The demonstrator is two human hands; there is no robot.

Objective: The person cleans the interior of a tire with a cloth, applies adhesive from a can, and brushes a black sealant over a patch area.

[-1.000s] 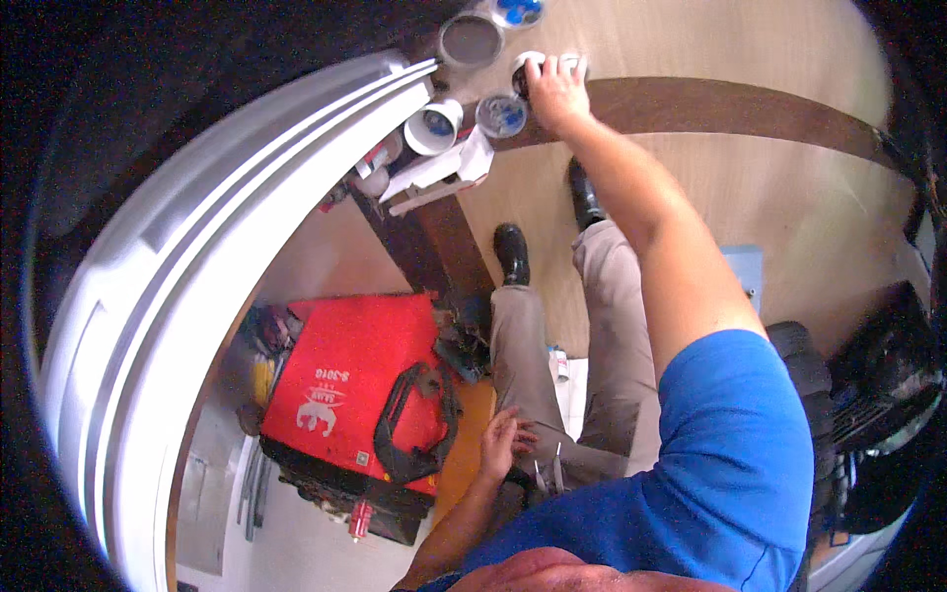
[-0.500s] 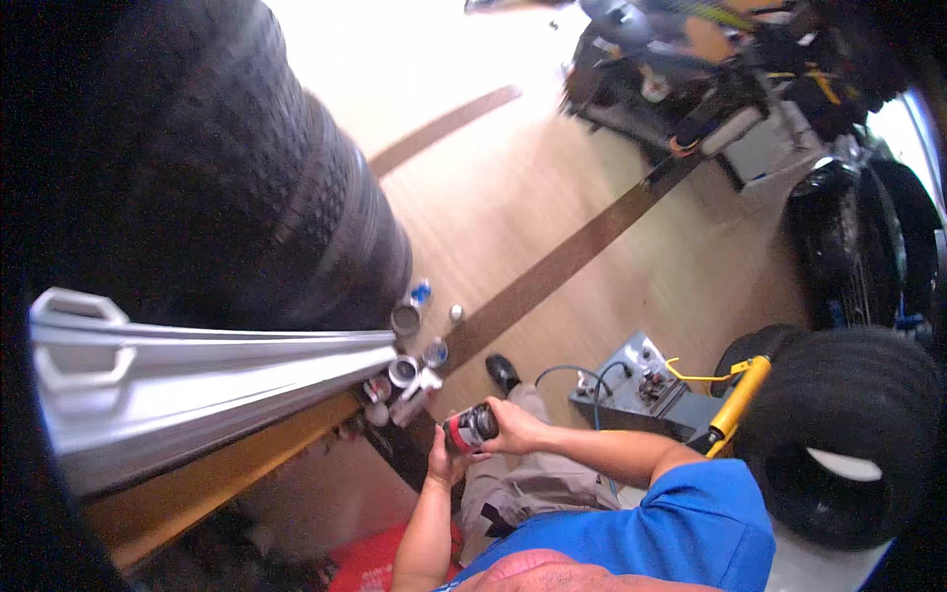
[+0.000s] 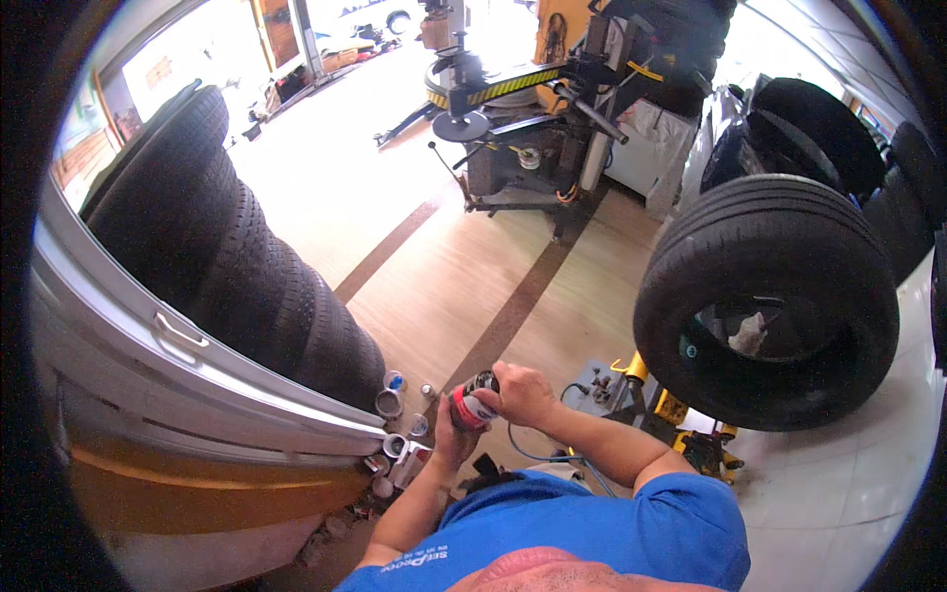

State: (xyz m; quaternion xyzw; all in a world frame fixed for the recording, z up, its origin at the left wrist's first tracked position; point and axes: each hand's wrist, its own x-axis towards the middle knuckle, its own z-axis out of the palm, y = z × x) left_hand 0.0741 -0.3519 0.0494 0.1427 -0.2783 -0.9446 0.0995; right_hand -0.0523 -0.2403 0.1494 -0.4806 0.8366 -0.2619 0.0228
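Note:
A short can (image 3: 472, 408) with a red and white label and a dark top is held up in front of my body, tilted to the right. My left hand (image 3: 450, 440) wraps round its lower part. My right hand (image 3: 526, 395) grips the dark top, fingers closed round it. Just left of my hands, several small tins and containers stand on the floor, among them an open grey tin (image 3: 389, 403), a white container (image 3: 395, 445) and a small silver can (image 3: 427, 391).
A row of tyres (image 3: 247, 257) leans at the left beside a grey shutter-like panel (image 3: 217, 385). A tyre machine (image 3: 513, 168) stands ahead. A large tyre (image 3: 671, 296) is at my right, near a yellow-handled jack (image 3: 631, 373) and a blue hose (image 3: 533, 457).
My head view has tilted up, showing more of the room ahead. The can stays between both hands, and my right hand has moved further round its dark top.

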